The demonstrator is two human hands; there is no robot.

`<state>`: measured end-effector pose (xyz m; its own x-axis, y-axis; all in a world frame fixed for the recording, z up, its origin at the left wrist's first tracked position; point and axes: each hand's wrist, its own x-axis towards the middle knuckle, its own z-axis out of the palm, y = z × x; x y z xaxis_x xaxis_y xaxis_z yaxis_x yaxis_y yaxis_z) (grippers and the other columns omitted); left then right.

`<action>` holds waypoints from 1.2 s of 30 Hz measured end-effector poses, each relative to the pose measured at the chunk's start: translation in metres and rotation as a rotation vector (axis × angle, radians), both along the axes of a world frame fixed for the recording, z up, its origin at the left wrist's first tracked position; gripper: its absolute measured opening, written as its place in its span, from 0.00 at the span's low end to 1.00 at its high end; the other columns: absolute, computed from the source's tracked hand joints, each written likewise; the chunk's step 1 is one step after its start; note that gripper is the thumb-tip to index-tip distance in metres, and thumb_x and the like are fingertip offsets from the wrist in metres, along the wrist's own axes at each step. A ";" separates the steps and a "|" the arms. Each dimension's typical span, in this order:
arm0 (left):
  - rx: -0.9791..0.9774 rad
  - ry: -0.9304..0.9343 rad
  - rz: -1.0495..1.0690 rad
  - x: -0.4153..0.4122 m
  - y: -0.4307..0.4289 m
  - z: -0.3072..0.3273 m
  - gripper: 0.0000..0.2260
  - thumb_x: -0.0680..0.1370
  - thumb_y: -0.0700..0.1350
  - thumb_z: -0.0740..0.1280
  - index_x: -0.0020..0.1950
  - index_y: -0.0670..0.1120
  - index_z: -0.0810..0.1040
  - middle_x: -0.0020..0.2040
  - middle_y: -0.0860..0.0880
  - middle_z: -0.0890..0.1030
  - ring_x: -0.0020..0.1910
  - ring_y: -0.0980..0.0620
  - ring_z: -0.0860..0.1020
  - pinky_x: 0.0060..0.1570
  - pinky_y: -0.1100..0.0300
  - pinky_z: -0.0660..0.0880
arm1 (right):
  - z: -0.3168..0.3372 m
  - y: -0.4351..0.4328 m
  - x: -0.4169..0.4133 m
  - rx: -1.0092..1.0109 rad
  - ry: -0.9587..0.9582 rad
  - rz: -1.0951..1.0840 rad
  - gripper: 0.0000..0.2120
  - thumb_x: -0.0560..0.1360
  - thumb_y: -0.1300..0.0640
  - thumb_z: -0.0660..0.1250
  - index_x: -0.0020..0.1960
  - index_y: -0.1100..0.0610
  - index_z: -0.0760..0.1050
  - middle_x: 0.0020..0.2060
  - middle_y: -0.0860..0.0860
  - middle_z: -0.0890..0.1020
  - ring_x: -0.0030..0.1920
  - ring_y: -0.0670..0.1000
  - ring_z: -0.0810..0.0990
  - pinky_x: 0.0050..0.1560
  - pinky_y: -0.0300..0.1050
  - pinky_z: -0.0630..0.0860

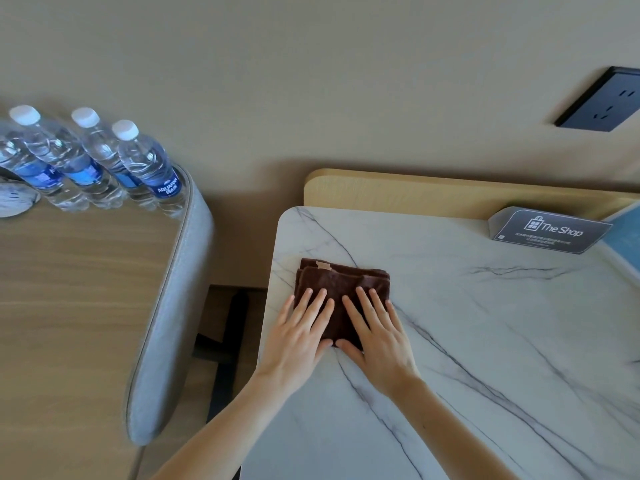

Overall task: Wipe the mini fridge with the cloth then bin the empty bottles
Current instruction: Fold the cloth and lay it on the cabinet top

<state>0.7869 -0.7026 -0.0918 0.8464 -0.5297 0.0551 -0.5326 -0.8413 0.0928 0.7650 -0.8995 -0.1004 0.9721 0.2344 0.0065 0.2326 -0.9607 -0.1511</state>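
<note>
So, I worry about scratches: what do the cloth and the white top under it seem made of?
Cloth: soft brown terry or microfibre, by its fuzzy nap. Top: smooth marble-look slab with grey veins; stone or laminate, cannot tell.

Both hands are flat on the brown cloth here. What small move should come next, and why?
Probably push the cloth rightward across the marble top. The left hand and right hand press it flat near the top's left edge, and most of the surface lies to the right.
</note>
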 end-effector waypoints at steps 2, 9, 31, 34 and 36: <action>0.010 0.028 0.029 0.019 0.000 0.001 0.29 0.78 0.57 0.68 0.75 0.45 0.70 0.76 0.44 0.69 0.74 0.43 0.68 0.73 0.44 0.65 | 0.003 0.000 0.024 -0.007 0.026 0.013 0.34 0.79 0.34 0.52 0.79 0.53 0.63 0.77 0.56 0.64 0.78 0.58 0.61 0.76 0.59 0.63; 0.091 0.112 0.069 0.096 -0.001 0.000 0.30 0.83 0.59 0.54 0.81 0.49 0.52 0.82 0.48 0.52 0.81 0.47 0.52 0.78 0.46 0.46 | 0.008 0.001 0.103 -0.021 0.097 0.021 0.36 0.79 0.33 0.50 0.81 0.50 0.55 0.80 0.54 0.57 0.80 0.56 0.53 0.79 0.55 0.52; -0.281 -0.175 0.013 -0.039 0.025 0.089 0.11 0.80 0.49 0.64 0.54 0.44 0.80 0.48 0.49 0.81 0.46 0.49 0.79 0.40 0.60 0.74 | 0.086 0.009 -0.046 0.448 -0.253 -0.101 0.15 0.81 0.53 0.63 0.58 0.63 0.80 0.51 0.55 0.84 0.53 0.58 0.82 0.52 0.53 0.80; -0.301 -0.119 0.046 -0.094 0.030 0.082 0.15 0.80 0.52 0.60 0.57 0.45 0.79 0.51 0.50 0.82 0.50 0.50 0.80 0.45 0.59 0.76 | 0.077 0.019 -0.106 0.463 -0.211 -0.103 0.19 0.81 0.50 0.60 0.60 0.61 0.80 0.53 0.54 0.83 0.55 0.58 0.81 0.54 0.52 0.79; -0.289 -0.030 0.060 -0.130 0.035 0.070 0.17 0.80 0.53 0.60 0.61 0.45 0.79 0.56 0.49 0.83 0.55 0.50 0.81 0.51 0.58 0.78 | 0.061 0.026 -0.146 0.398 -0.152 -0.093 0.20 0.81 0.49 0.59 0.62 0.61 0.79 0.57 0.55 0.83 0.59 0.59 0.81 0.58 0.55 0.78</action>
<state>0.6568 -0.6678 -0.0220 0.8713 -0.4376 0.2220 -0.4890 -0.8124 0.3176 0.6190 -0.8737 -0.0393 0.9699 0.0966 0.2234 0.1965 -0.8524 -0.4846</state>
